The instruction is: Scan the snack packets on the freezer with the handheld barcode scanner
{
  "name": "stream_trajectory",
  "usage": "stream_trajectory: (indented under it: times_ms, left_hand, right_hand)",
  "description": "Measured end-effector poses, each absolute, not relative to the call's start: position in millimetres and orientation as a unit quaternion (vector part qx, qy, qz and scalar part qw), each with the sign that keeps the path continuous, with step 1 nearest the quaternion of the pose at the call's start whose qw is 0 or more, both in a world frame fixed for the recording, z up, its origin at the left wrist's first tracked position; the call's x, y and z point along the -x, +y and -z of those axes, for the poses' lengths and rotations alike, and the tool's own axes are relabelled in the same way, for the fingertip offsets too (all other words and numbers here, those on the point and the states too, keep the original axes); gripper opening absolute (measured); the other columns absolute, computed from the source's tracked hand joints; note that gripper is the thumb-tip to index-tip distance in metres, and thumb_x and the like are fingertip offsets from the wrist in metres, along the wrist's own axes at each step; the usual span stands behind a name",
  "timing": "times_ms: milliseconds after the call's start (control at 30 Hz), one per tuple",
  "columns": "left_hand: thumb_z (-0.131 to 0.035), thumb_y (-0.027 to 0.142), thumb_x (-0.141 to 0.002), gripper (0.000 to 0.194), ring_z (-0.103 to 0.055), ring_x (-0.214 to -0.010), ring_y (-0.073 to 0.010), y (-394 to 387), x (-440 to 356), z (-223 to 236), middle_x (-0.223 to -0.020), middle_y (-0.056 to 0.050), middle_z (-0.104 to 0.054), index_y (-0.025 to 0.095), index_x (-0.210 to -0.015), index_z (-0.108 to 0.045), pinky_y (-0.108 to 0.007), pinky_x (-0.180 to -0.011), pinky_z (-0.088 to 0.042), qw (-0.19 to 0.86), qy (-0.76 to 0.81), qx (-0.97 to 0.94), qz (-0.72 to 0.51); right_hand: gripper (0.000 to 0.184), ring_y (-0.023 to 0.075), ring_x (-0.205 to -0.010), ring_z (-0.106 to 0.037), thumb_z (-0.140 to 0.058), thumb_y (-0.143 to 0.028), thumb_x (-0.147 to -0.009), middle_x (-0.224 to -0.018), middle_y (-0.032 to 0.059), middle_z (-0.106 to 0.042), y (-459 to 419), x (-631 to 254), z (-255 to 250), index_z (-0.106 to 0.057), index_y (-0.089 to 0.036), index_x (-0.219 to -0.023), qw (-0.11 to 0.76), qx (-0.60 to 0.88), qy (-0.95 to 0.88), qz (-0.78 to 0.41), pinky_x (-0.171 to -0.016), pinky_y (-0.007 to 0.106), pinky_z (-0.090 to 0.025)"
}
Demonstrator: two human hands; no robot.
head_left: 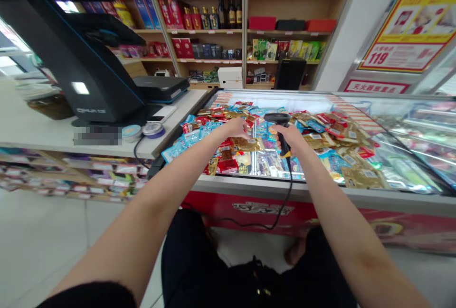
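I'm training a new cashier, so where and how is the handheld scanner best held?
Probably by the handle of the scanner, coming from the right, as the right hand does. The slim handle hangs below a wider head, so fingers can wrap it, and the cord leaves its bottom end, so gripping above that likely keeps it free.

Black checkout terminal [103,70] on white counter [39,129], bottles [232,14] on wooden shelves [299,4], yellow-bordered poster [406,27]
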State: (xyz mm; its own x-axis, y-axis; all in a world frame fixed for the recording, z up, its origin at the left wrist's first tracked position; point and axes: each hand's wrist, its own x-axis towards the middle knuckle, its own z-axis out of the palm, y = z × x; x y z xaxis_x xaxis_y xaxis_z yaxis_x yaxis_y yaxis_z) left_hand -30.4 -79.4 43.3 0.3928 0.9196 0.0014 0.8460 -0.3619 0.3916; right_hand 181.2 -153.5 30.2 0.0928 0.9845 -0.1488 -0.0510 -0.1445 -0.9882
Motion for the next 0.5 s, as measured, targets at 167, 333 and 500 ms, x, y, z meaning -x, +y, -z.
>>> stream_trajectory:
  times_ms: [167,333,500]
  left_hand:
    - [-0.095,0.03,-0.042,0.044,-0.068,-0.096,-0.0319,-100.2,38.6,-45.6,-0.084,-0.009,-0.073,0.02,-0.078,-0.071,-0.03,-0.084,-0.048,0.15,0.538,-0.828,-0.043]
    - [-0.096,0.031,-0.046,0.048,-0.065,-0.112,-0.0384,-114.1,34.6,-44.5,-0.098,-0.015,-0.074,0.02,-0.085,-0.071,-0.036,-0.095,-0.047,0.097,0.576,-0.811,-0.003]
    - [-0.097,0.027,-0.045,0.056,-0.053,-0.13,-0.0415,-111.0,32.7,-40.0,-0.114,-0.022,-0.07,0.017,-0.093,-0.068,-0.037,-0.102,-0.044,0.077,0.592,-0.802,-0.025]
  right_hand:
    - [0.027,0.0102,-0.032,-0.045,-0.064,-0.02,-0.089,-0.044,-0.0023,-0.051,-154.0,-151.4,-26.6,-0.05,-0.019,-0.066,0.465,0.544,-0.446,-0.537,-0.032,0.022,-0.036]
    - [0.028,0.0104,-0.033,-0.045,-0.066,-0.022,-0.088,-0.044,-0.002,-0.052,-153.0,-141.1,-25.1,-0.049,-0.02,-0.065,0.462,0.535,-0.458,-0.539,-0.033,0.022,-0.037]
    - [0.025,0.0109,-0.034,-0.045,-0.067,-0.023,-0.085,-0.045,-0.0026,-0.052,-152.3,-143.5,-23.0,-0.05,-0.02,-0.067,0.462,0.534,-0.461,-0.537,-0.034,0.022,-0.037]
